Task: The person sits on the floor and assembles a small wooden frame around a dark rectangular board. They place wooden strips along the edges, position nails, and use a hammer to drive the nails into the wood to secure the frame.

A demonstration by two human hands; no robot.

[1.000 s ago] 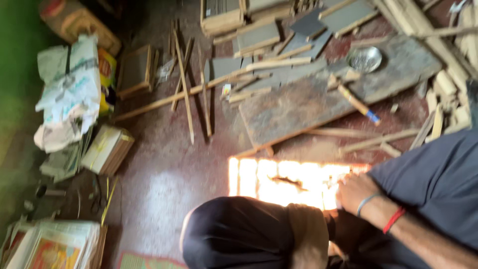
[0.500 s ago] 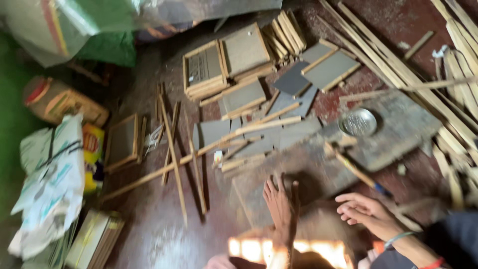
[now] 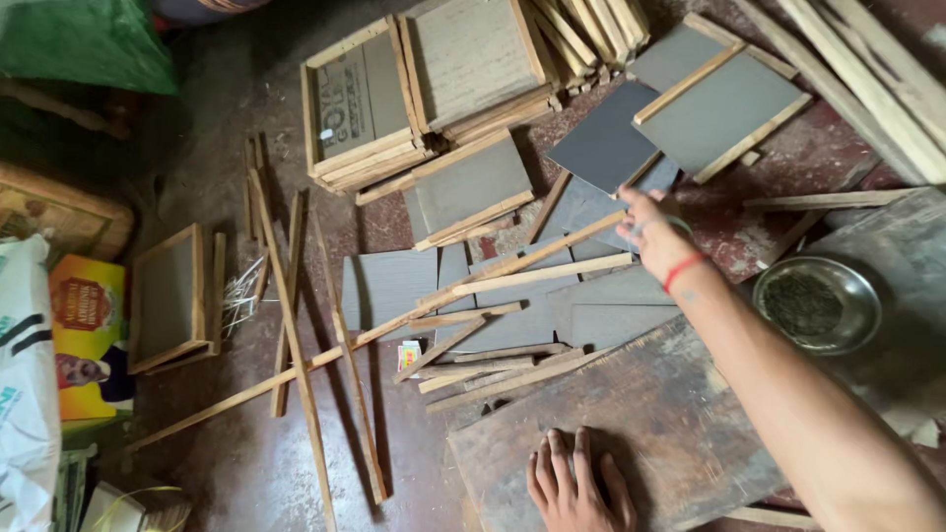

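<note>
Several long wooden strips [image 3: 296, 325] lie crossed on the dark floor at left, beside one small framed slate [image 3: 169, 296]. At centre, unframed grey slate panels [image 3: 389, 286] lie flat under loose strips. A bare foot [image 3: 576, 483] rests on a worn wooden board [image 3: 670, 414]. The right hand [image 3: 650, 232] — arm stretched out, red thread at the wrist — reaches a dark grey panel [image 3: 606, 148]; whether its fingers are closed on it cannot be told. A steel bowl [image 3: 816, 303] sits at far right.
</note>
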